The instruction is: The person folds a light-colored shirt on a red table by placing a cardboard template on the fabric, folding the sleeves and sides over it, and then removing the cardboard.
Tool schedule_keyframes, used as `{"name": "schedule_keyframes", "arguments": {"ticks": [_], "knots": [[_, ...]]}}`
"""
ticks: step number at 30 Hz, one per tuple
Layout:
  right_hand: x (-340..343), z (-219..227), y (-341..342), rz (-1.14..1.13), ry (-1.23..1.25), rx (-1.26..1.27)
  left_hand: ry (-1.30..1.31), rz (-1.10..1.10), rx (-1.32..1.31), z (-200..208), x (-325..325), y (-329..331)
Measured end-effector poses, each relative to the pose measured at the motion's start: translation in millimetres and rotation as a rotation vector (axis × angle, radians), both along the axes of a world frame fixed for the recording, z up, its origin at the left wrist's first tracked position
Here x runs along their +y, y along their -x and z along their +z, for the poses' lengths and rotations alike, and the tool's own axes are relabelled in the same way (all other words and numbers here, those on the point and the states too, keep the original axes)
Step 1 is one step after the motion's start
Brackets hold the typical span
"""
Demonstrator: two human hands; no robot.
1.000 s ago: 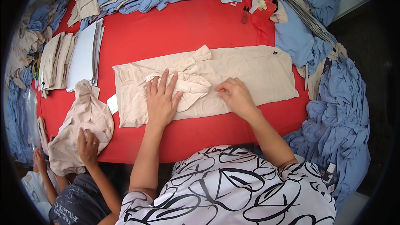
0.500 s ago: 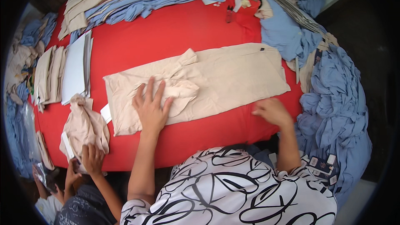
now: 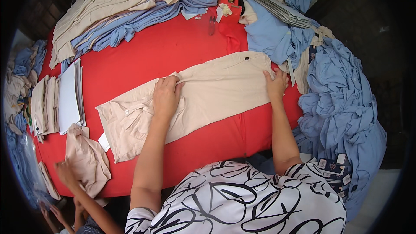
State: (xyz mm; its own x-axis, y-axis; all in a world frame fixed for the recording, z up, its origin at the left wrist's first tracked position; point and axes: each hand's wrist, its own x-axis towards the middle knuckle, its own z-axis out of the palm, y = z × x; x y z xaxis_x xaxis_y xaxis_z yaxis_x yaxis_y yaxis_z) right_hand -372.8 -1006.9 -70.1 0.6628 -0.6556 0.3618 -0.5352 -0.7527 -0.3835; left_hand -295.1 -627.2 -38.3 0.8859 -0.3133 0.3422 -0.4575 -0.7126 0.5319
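Note:
A beige shirt (image 3: 216,86), folded into a long strip, lies across the red table in front of me. A button and rumpled folds show at its left end, and a small dark label near its far right corner. My left hand (image 3: 166,97) rests on the middle-left part, fingers together and bent, pinching a fold by the far edge. At the strip's right end my right hand (image 3: 276,84) touches the cloth, thumb and fingers apart. A white card (image 3: 104,142) sticks out from beneath the shirt's left end.
Beige and blue garments (image 3: 130,21) are stacked along the far edge. Blue garments (image 3: 340,99) heap up on the right. White sheets (image 3: 70,99) and folded beige pieces (image 3: 44,106) lie left. Nearer, a co-worker's hand (image 3: 67,174) is beside a beige garment (image 3: 89,160).
My right hand has moved up and away from me onto the shirt's right end. My left hand has shifted right and gathered its fingers on a fold. The co-worker's hand has left the beige garment.

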Motion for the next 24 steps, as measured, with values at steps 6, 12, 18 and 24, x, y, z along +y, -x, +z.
{"name": "schedule_keyframes", "arguments": {"ticks": [6, 12, 18, 24], "knots": [[-20.4, 13.8, 6.3, 0.248, -0.044, 0.131, -0.253, -0.030, -0.408, 31.3, -29.4, 16.6], [86.6, 116.8, -12.8, 0.467, -0.249, 0.108, -0.108, -0.354, -0.133, -3.3, -64.6, 60.1], [148.5, 98.5, 7.2, 0.871, -0.729, 0.082, 0.933, 0.143, 0.912, 19.2, -57.9, 46.1], [99.7, 50.2, 4.5, 0.501, -0.305, 0.200, 0.362, -0.019, 0.298, 34.7, -60.9, 57.5]]}}
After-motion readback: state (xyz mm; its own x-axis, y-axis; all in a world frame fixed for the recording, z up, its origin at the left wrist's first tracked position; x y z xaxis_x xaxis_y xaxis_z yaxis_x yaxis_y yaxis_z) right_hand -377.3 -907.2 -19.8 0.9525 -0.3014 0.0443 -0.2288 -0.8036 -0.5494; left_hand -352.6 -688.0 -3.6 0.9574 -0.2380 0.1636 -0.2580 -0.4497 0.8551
